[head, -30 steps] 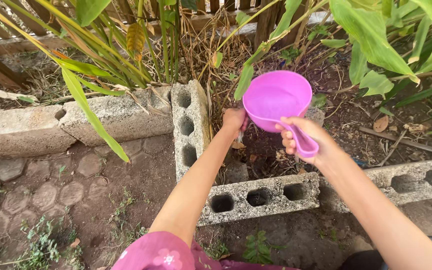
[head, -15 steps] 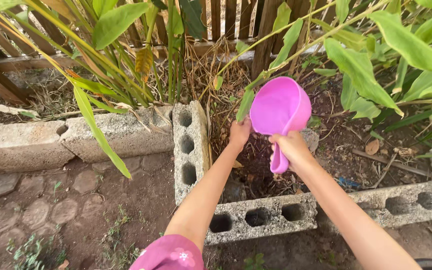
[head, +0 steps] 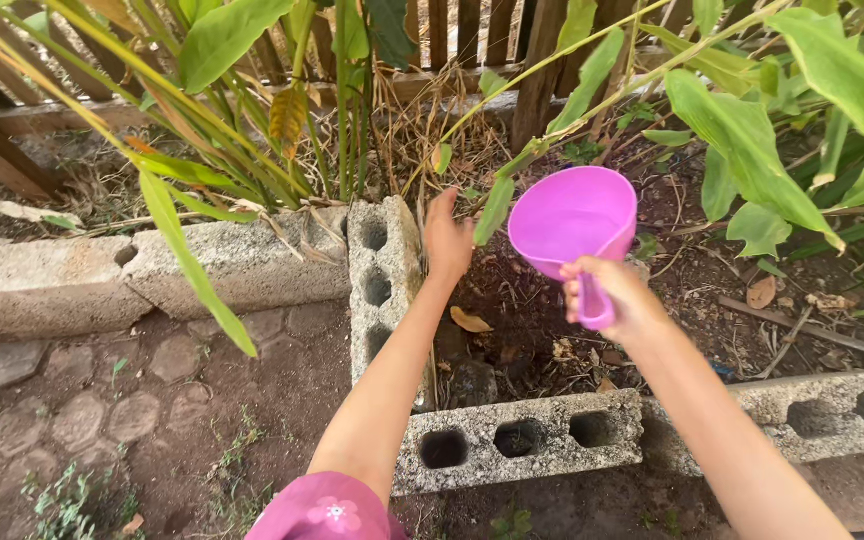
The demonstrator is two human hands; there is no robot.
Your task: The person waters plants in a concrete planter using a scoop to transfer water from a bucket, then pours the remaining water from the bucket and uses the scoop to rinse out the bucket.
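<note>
- Garden ground forms the setting: a paved dirt path (head: 102, 410) lies nearest the camera, edged by grey hollow concrete blocks that frame a bed of dark soil (head: 522, 320).
- Near edge: one concrete block (head: 517, 437) lies across the front of the bed, its three holes facing the path. Keep both forearms above this block so that no sleeve or elbow rests on it.
- Right hand (head: 620, 298): fingers are wrapped tight around the handle of the pink scoop (head: 574, 218). The scoop hangs over the soil, mouth toward the camera and slightly tipped. Whether it holds water cannot be told from this view.
- Handling advice: grip the handle near the bowl, as shown, for control. Tilt the rim slowly so that any contents fall in a thin stream onto bare soil, not onto the blocks.
- Left hand (head: 447, 240): fingers are loosely spread and hold nothing. It reaches just beside the upright side block (head: 384, 285), toward the stems at the back of the bed.
- Advice: use this free hand to part the long green leaf (head: 495, 208) that hangs between hand and scoop, so the pour reaches the roots.
- Far zone: dry stalks (head: 422, 120) and broad-leaved plants (head: 752, 130) stand before a wooden fence (head: 452, 35). Avoid wetting the leaves; aim low at the stem bases.
</note>
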